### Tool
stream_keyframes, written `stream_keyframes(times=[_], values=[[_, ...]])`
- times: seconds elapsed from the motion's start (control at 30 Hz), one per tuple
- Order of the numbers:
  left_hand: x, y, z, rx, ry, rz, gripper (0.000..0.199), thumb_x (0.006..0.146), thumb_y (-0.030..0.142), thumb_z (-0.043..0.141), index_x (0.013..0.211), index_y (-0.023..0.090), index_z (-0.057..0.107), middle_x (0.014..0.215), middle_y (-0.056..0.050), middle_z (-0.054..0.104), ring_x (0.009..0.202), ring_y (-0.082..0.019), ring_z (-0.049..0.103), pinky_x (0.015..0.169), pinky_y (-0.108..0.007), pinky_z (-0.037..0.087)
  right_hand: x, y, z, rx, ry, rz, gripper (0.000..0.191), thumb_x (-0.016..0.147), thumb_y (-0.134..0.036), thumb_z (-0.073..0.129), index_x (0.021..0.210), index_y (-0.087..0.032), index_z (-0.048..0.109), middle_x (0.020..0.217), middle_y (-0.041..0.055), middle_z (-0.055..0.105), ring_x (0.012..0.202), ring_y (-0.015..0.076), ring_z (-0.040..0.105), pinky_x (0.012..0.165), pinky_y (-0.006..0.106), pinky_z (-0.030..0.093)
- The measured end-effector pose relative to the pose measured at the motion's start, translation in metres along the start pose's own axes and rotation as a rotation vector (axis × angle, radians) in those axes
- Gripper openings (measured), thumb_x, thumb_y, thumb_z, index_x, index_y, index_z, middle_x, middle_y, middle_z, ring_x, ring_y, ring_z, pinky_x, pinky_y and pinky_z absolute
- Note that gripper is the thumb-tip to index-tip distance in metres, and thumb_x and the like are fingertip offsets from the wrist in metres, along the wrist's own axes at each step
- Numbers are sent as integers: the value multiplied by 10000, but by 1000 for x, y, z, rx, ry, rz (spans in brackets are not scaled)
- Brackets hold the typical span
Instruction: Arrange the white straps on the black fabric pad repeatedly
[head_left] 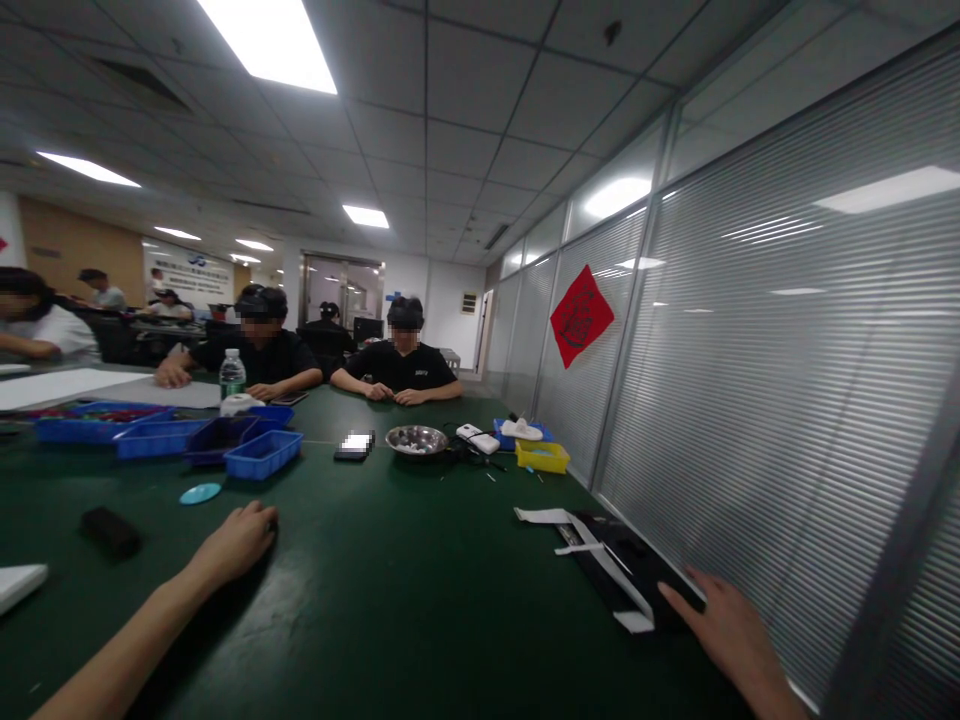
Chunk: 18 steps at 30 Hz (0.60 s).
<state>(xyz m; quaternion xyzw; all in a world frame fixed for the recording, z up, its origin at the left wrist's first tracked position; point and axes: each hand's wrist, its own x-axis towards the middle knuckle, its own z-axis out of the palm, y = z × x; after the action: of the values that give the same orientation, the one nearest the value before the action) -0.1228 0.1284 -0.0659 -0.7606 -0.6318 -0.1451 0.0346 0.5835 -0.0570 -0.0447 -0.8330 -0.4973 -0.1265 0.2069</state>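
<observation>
My left hand (238, 540) rests on the green table (390, 580), its fingers curled down with their tips hidden, so its grip cannot be made out. Near it lie a light blue disc (200, 494) and a dark block (111, 531). At the right, my right hand (716, 615) has its thumb and fingers apart and holds nothing. It is beside a black packet (637, 560) with white strips (611, 575) lying across it.
Blue trays (264, 455), a bottle (232, 375), a phone (354, 446), a metal bowl (417, 441) and a yellow tray (541, 457) stand farther back. Two people sit across the table. A glass partition (765, 400) runs along the right edge.
</observation>
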Motion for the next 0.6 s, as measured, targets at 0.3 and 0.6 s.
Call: stream_keyframes(times=[0.3,0.6], values=[[1,-3,2,-38,21,-2,354,750,314,428,977,156,648,1016,-129,594,926,-263,574,847,-360,440,-25,-21,-27,245,-184,63,491,780,-572,388,883,-189,676,882,107,714,804,261,659,699,341,482],[4,-7,5,2,-35,-4,330,801,283,423,1009,136,634,1007,-131,591,913,-255,571,828,-337,427,-43,-50,-38,218,-325,42,514,807,-600,373,699,-198,675,715,79,706,683,231,647,586,297,423]])
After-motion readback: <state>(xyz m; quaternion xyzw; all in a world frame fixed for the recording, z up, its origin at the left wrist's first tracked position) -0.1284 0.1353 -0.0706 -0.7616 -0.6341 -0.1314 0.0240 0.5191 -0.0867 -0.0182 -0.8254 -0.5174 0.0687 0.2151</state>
